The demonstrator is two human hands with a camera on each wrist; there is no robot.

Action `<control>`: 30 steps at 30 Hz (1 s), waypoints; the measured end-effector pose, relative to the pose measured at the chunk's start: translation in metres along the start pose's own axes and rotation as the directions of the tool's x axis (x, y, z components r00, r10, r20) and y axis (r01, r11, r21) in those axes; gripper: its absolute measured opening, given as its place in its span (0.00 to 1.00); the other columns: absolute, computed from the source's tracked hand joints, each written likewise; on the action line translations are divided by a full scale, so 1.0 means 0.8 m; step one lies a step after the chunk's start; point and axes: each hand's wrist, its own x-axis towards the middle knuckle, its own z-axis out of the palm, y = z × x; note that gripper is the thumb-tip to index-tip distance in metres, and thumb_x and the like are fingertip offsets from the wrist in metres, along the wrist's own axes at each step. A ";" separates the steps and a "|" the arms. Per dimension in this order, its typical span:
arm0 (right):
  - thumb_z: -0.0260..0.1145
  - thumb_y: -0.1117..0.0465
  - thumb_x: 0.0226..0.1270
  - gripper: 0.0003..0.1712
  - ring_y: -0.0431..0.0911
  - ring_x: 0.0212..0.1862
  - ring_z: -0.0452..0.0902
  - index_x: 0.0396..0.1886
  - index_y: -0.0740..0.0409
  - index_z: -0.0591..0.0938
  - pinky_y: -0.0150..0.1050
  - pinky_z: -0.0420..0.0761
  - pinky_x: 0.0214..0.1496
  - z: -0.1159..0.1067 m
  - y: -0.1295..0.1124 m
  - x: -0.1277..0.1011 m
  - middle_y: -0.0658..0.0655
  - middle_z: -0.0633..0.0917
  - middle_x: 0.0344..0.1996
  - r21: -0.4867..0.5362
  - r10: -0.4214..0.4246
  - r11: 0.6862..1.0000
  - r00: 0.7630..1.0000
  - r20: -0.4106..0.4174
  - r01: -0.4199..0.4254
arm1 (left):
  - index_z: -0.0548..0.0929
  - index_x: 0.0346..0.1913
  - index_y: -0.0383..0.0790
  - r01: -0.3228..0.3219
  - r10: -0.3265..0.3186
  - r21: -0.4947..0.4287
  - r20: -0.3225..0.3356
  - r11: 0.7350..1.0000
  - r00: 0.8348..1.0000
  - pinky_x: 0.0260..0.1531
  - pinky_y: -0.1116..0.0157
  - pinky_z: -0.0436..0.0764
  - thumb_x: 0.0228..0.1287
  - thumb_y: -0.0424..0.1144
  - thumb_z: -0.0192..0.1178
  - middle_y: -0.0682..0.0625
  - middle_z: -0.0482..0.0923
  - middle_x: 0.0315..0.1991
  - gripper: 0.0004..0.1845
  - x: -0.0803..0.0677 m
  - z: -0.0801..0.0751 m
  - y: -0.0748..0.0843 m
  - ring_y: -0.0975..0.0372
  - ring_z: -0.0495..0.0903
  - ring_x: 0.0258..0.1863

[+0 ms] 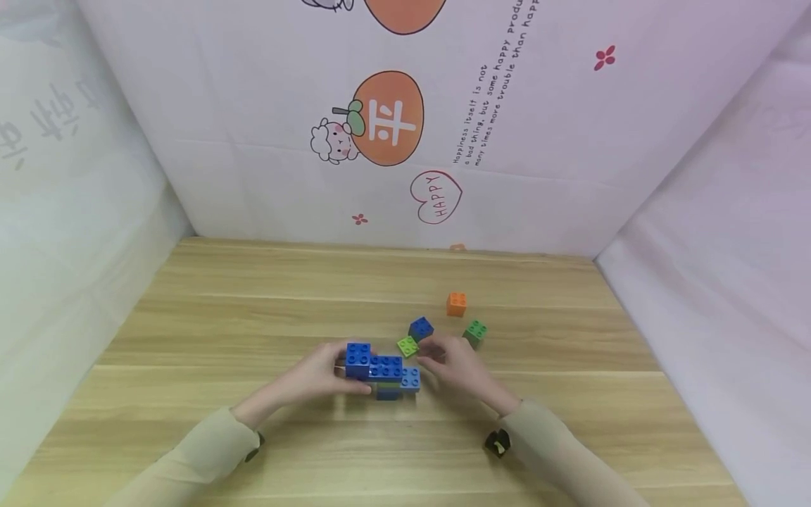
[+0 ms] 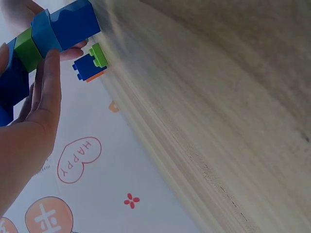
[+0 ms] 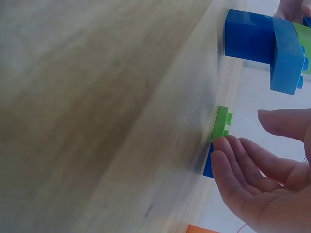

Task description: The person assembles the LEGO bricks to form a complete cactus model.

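Note:
A stepped stack of toy building bricks [image 1: 386, 367], in dark blue, light blue and green, stands on the table. My left hand [image 1: 317, 380] grips it from the left, thumb in front and fingers behind. The stack's underside brick [image 3: 249, 36] is dark blue, with a light blue brick [image 3: 287, 56] jutting out above. My right hand [image 1: 461, 366] is to the right of the stack, thumb and fingers spread with nothing between them. Its fingertips are right beside a thin lime-green brick [image 1: 407, 346]. Just behind that brick sits a dark blue brick [image 1: 421, 328], partly covered by fingers in the right wrist view.
Farther back on the wooden table [image 1: 285, 296] stand an orange brick [image 1: 456, 304] and a green brick [image 1: 475, 332], the latter just behind the right hand. White printed cloth [image 1: 266, 176] walls off the back and both sides.

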 end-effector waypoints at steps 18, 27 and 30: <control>0.72 0.62 0.61 0.15 0.43 0.40 0.85 0.46 0.63 0.84 0.36 0.87 0.44 0.004 -0.002 0.023 0.57 0.89 0.38 -0.086 0.050 0.995 0.999 0.021 -0.048 | 0.77 0.62 0.38 -0.015 0.015 0.010 -0.009 1.000 1.000 0.53 0.70 0.84 0.55 0.43 0.74 0.46 0.86 0.51 0.32 0.002 0.003 -0.004 0.60 0.86 0.49; 0.75 0.55 0.57 0.17 0.40 0.35 0.81 0.43 0.59 0.85 0.35 0.85 0.40 0.003 -0.011 0.039 0.54 0.88 0.35 -0.162 0.093 0.983 0.995 0.043 -0.085 | 0.77 0.62 0.37 -0.016 0.017 -0.044 0.011 0.999 1.000 0.54 0.71 0.83 0.55 0.41 0.74 0.44 0.85 0.53 0.31 0.006 0.003 -0.009 0.58 0.85 0.51; 0.76 0.54 0.56 0.18 0.40 0.36 0.80 0.43 0.57 0.86 0.35 0.85 0.41 0.004 -0.012 0.043 0.54 0.88 0.36 -0.179 0.112 0.979 0.993 0.049 -0.102 | 0.77 0.61 0.35 -0.017 0.020 -0.082 0.029 0.996 0.999 0.52 0.74 0.83 0.55 0.39 0.73 0.42 0.85 0.53 0.31 0.007 0.002 -0.010 0.58 0.85 0.51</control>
